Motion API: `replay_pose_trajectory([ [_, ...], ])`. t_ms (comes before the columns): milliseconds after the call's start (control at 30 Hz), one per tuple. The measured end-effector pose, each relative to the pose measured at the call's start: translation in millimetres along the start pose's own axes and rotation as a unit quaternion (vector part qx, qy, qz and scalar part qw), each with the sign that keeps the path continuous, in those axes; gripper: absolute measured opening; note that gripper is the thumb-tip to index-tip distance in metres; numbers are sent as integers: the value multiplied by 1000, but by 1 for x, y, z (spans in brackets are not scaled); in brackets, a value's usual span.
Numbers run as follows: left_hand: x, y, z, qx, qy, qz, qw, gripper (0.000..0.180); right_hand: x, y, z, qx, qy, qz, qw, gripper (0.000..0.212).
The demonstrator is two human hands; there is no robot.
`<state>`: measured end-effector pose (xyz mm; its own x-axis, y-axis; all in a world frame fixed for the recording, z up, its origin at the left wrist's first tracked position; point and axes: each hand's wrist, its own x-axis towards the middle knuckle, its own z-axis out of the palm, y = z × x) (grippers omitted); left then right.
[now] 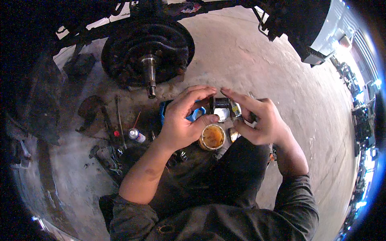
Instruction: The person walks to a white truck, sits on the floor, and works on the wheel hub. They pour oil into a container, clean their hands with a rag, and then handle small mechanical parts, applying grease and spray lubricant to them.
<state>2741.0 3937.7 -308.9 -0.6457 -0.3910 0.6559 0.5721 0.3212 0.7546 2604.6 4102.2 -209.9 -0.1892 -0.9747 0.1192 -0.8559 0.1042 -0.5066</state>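
Between my hands is a dark, greasy-looking cylindrical metal part [220, 103] with a wider rim at its left end. My left hand [185, 114] closes on that rim, fingers above and thumb below. From the other side, my right hand [260, 117] curls about its right end, where a small yellow-marked piece [235, 109] shows. My right index finger reaches over the top. Just below them stands an open round tub [212, 137] of amber grease. Behind the left fingers, a blue object [196, 114] is partly hidden.
Ahead, a metal spindle [148, 74] juts toward me from a dark round backing plate [120, 56] under a vehicle. A spray can [137, 135] with a red straw, a red cap [116, 133] and several tools [105, 158] lie to the left on the concrete floor [321, 132].
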Motion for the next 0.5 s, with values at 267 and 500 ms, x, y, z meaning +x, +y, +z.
replay_pose_trajectory([
  [267,3,-11,2,-168,86,-87,978,44,-4,34,1,358,-6,53,932,84],
  [500,1,-35,-12,-379,125,-296,868,29,25,154,30,303,-37,199,931,70],
])
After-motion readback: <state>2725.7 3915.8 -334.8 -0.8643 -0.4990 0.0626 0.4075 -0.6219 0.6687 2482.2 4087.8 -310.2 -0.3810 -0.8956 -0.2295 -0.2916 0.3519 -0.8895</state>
